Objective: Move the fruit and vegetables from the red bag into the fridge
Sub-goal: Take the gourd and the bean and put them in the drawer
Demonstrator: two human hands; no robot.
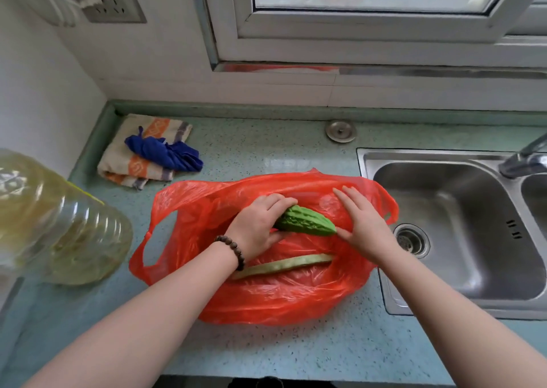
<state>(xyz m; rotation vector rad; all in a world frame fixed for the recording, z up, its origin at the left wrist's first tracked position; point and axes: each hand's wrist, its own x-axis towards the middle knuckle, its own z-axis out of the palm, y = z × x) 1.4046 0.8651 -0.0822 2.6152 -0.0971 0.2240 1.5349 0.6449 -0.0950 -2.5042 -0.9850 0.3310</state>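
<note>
A red plastic bag (266, 296) lies open on the green speckled counter. My left hand (257, 224), with a bead bracelet at the wrist, grips the near end of a bumpy green bitter gourd (307, 223) over the bag's opening. My right hand (364, 224) lies flat with straight fingers on the bag's right side, its thumb touching the gourd's tip. A long pale green flat bean pod (284, 266) rests inside the bag, nearer to me. The fridge is not in view.
A steel sink (461, 239) with a tap (524, 159) sits right of the bag. A large bottle of oil (59, 218) stands at the left. A folded towel (130, 162) with a blue cloth (165, 152) lies behind the bag. A window is above.
</note>
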